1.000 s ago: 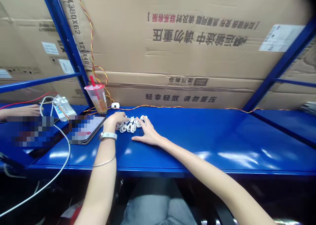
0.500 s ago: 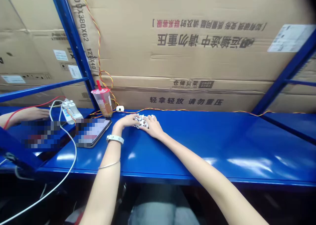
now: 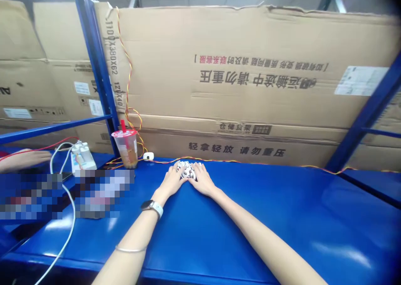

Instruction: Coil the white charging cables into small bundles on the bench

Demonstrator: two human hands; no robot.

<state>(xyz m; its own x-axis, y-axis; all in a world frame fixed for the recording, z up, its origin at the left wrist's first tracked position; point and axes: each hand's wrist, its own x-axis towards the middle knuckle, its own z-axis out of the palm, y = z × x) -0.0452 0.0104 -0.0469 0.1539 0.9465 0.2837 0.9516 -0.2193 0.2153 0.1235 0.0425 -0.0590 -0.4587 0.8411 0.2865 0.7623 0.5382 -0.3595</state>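
A small heap of white rounded pieces with dark parts (image 3: 188, 170) lies on the blue shelf near its back edge; the pieces are too small to name. My left hand (image 3: 172, 180) rests against the heap's left side, fingers stretched forward and partly over it. From the right, my right hand (image 3: 202, 180) touches the heap in the same way, its fingers extended. The two thumbs come close together at the near side. Between them the hands frame the heap, and fingers cover some of its pieces. My left wrist wears a watch (image 3: 152, 208) with a pale strap.
A lidded drink cup with a red straw (image 3: 126, 149) stands at the back left, with a small white case (image 3: 148, 156) beside it. Left are a blurred-out phone (image 3: 105, 193), a power strip (image 3: 83, 157), cables and another person's hand (image 3: 33, 160). Cardboard (image 3: 234, 105) backs the shelf.
The view has tilted up, so everything sits lower in the picture. My left hand has turned from bent across the pieces to pointing forward beside them, and the pieces appear closer together.
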